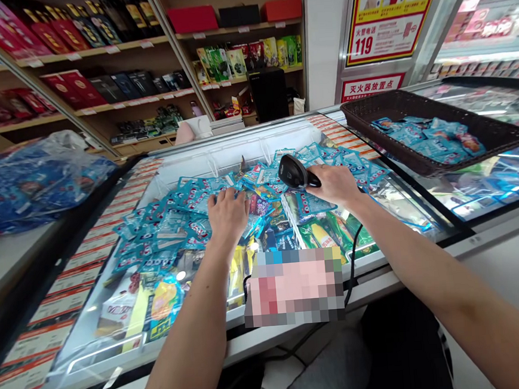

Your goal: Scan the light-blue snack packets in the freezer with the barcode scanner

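Observation:
My right hand (pixel 334 184) is wrapped round the handle of a black barcode scanner (pixel 292 171), held over the freezer with its head tilted to the left. A dark cable (pixel 356 253) hangs below my right wrist. My left hand (pixel 229 213) rests palm down among blue snack packets (pixel 163 226), its fingers slightly bent and apart. What lies under its fingertips is hidden. The packets are strewn across the glass top of a chest freezer (pixel 88 328). More of them (pixel 347 160) lie behind and beside the scanner.
A dark woven basket (pixel 496 122) at right holds several similar blue packets. A clear plastic bag (pixel 38 182) of blue packets stands at left. Frozen goods (pixel 334 233) show through the glass. Shelves (pixel 117 47) of boxes and bottles stand behind. A blurred patch covers the front middle.

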A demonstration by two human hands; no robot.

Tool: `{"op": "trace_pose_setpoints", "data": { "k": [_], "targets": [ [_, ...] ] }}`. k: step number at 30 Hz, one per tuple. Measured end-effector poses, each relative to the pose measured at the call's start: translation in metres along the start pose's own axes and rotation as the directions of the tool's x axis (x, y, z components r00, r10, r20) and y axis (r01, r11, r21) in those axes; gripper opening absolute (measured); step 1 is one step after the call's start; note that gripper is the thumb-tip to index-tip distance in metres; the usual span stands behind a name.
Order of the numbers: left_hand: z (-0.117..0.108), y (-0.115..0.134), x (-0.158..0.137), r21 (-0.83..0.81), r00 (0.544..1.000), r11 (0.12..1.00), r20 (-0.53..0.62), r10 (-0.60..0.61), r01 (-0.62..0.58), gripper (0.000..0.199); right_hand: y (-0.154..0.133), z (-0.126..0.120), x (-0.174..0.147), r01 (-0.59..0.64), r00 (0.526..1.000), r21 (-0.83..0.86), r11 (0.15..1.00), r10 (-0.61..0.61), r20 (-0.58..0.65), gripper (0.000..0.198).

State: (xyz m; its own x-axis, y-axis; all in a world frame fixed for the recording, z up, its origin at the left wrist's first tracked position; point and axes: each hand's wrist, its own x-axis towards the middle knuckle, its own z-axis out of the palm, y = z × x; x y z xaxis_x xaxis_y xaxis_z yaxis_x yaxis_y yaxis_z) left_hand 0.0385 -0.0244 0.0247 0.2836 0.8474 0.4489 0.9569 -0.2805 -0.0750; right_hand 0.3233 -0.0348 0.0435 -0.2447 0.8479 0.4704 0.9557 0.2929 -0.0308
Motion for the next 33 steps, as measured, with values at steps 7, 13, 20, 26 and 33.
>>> {"op": "trace_pose_setpoints", "data": {
  "k": [7, 13, 20, 26, 33],
  "targets": [
    [0.000, 0.005, 0.008, -0.020, 0.999, 0.999, -0.015, 0.043, -0.043, 0.033, 0.002, -0.002, 0.001, -0.026, 1.000, 0.012, 1.000, 0.026, 0.001, 0.037],
    [0.000, 0.015, 0.023, -0.103, 1.000, 0.995, 0.020, 0.009, -0.007, 0.039, 0.001, -0.006, 0.001, -0.035, 0.999, 0.002, 0.999, 0.035, -0.015, 0.034],
    [0.011, 0.025, 0.053, -0.239, 0.981, 0.953, 0.095, -0.169, 0.187, 0.053, 0.000, -0.005, 0.001, -0.015, 1.000, 0.013, 1.000, 0.014, 0.021, 0.035],
    [0.023, 0.038, 0.072, -0.165, 0.927, 0.912, 0.082, -0.366, 0.375, 0.064, 0.001, -0.003, 0.001, -0.011, 1.000, 0.021, 1.000, 0.011, 0.013, 0.037],
    [0.025, 0.042, 0.075, -0.170, 0.866, 0.851, 0.161, -0.474, 0.497, 0.064, 0.000, -0.002, 0.002, -0.009, 1.000, 0.022, 1.000, 0.009, 0.004, 0.036]
  ]
}}
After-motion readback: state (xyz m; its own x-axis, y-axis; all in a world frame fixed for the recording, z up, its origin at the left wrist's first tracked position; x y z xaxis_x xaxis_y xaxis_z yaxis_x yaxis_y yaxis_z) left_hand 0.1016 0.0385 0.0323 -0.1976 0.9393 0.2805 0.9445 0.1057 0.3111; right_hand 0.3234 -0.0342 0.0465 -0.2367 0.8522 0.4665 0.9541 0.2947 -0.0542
